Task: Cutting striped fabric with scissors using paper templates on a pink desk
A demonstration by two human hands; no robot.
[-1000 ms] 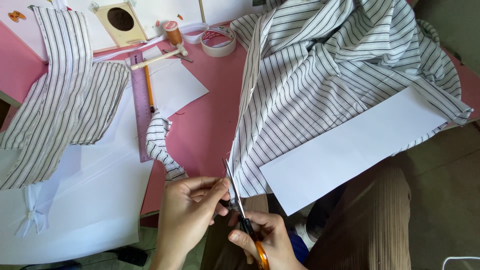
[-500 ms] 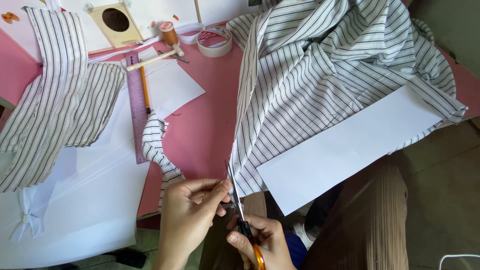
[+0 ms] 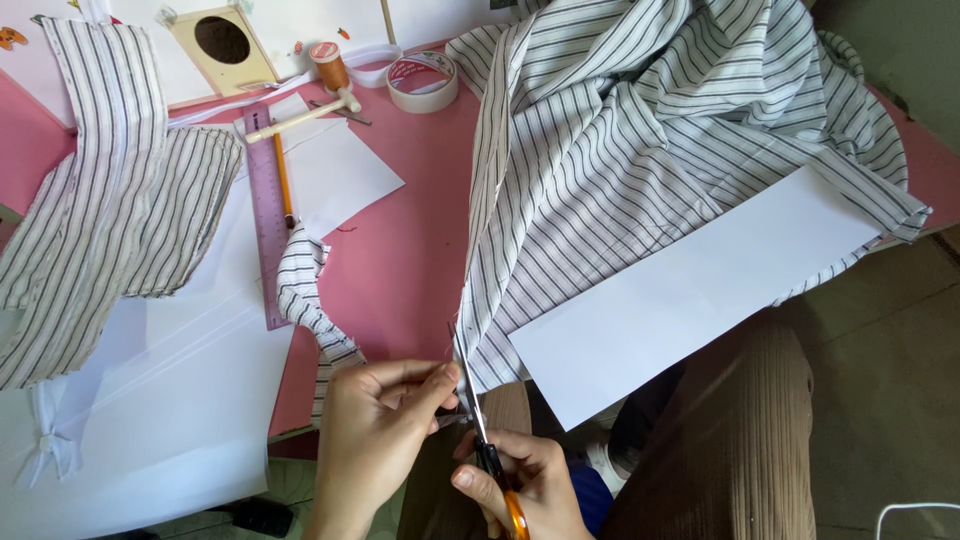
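- A head-worn camera looks down on a pink desk (image 3: 400,250) strewn with sewing things.
- The left hand (image 3: 375,430) pinches the lower edge of a large white cotton cloth with thin dark stripes (image 3: 640,150) between thumb and fingertips, at the near edge of the desk.
- The right hand (image 3: 525,490) is closed around the orange handles of a pair of steel scissors (image 3: 478,430), whose blades point away from the person and meet the cloth's edge just beside the left fingers.
- A long white paper rectangle (image 3: 690,290) lies on the striped cloth, to the right of the scissors.
- A narrow cut strip of striped cloth (image 3: 305,300) lies on the desk left of the hands.
- Further left sit a purple plastic ruler (image 3: 265,220), a yellow pencil (image 3: 283,180) and white paper sheets (image 3: 150,430).
- At the far edge stand a roll of pale tape with a red round label inside (image 3: 422,80) and an orange thread spool (image 3: 328,66).
- Another striped piece (image 3: 100,200) lies far left.
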